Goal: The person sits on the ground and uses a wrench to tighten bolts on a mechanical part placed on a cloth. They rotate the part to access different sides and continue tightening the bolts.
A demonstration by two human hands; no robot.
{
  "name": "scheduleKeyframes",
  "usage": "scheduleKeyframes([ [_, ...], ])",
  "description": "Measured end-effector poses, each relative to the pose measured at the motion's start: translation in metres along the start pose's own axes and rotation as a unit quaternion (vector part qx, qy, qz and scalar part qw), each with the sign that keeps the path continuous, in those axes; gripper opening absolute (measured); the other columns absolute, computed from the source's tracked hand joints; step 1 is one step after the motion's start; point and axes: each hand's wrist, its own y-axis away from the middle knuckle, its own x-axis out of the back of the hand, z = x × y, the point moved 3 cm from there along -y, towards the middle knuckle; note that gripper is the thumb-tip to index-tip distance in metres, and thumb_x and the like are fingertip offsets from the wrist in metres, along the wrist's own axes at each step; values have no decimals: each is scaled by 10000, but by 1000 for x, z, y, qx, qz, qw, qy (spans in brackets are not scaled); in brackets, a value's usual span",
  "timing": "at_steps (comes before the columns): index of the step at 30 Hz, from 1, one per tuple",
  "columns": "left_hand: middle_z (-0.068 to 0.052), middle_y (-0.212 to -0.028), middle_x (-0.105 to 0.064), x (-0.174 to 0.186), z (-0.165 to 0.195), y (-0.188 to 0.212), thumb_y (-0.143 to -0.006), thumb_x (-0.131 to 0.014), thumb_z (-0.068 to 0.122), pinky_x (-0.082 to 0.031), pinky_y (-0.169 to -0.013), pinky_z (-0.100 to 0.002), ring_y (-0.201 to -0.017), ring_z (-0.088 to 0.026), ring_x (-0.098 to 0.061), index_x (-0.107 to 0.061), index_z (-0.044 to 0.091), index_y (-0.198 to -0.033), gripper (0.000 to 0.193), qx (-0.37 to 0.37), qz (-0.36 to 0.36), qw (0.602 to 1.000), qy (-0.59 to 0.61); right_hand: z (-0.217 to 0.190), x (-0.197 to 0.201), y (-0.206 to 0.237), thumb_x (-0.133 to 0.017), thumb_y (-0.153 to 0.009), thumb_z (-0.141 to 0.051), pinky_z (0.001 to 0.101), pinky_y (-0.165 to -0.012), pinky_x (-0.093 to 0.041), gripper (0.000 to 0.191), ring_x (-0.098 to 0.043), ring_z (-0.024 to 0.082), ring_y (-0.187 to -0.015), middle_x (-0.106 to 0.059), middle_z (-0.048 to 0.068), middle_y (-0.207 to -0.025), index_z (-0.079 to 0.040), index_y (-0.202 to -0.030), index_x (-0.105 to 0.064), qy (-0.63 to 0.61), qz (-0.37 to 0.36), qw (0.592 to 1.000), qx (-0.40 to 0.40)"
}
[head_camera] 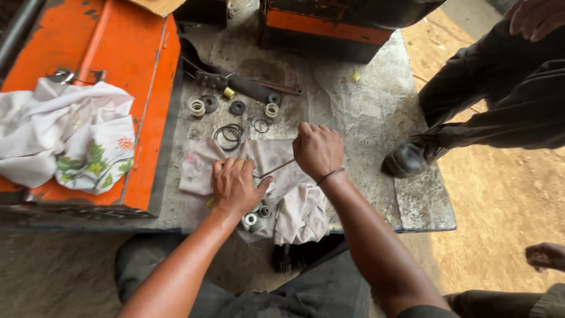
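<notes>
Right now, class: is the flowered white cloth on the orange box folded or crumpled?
Crumpled: the flowered white cloth lies bunched in loose heaps on the orange box.

Near the tabletop's [376,112] front edge, the left hand [234,187] presses a small part onto a dirty cloth [294,206] while the right hand [318,150] grips a thin metal tool [275,169]; rings [229,135] lie behind.

2 cloths [67,138], approx 8 rings [228,135], 1 boot [407,159]

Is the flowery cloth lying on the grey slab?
No, the flowery cloth lies on the orange metal box, left of the grey slab.
</notes>
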Motion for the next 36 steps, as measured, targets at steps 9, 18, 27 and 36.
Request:
scheduleKeyframes([
  [9, -242, -1486, -469, -5, -16, 4, -722, -857, 513, -262, -1164, -537, -1438, -442, -374, -501, 52, -1445, 928, -98, 152, 980, 82, 4, 10, 31, -572, -1019, -475, 297, -608, -513, 386, -584, 150, -614, -666, 9, -698, -156, -873, -735, 77, -155, 948, 266],
  [18, -142, -1679, -288, -35, -60, 12, -513, -783, 837, -211, -1241, -585, -1544, -366, -252, -198, 177, -1632, 1424, -40, -32, 973, 224, -50, 34, 33, -511, -1025, -432, 298, -479, -449, 416, -495, 136, -520, -633, 9, -641, -123, -848, -727, 129, -172, 940, 263],
  [27, -106, -1658, -359, -37, -63, 6, -673, -765, 739, -262, -1248, -530, -1536, -353, -307, -294, 235, -1609, 1163, -44, -35, 969, 242, -118, 62, 22, -515, -1045, -332, 333, -709, -420, 361, -488, 161, -654, -627, 61, -701, -105, -851, -718, 247, -261, 905, 227],
  [36, -77, -1641, -360, -41, -71, 4, -764, -800, 343, -255, -1234, -521, -1524, -328, -296, -425, 278, -1513, 840, -33, -55, 949, 309, -104, 58, 30, -573, -989, -265, 363, -896, -380, 210, -532, 198, -776, -622, 31, -769, -156, -906, -733, 170, -134, 952, 215],
])
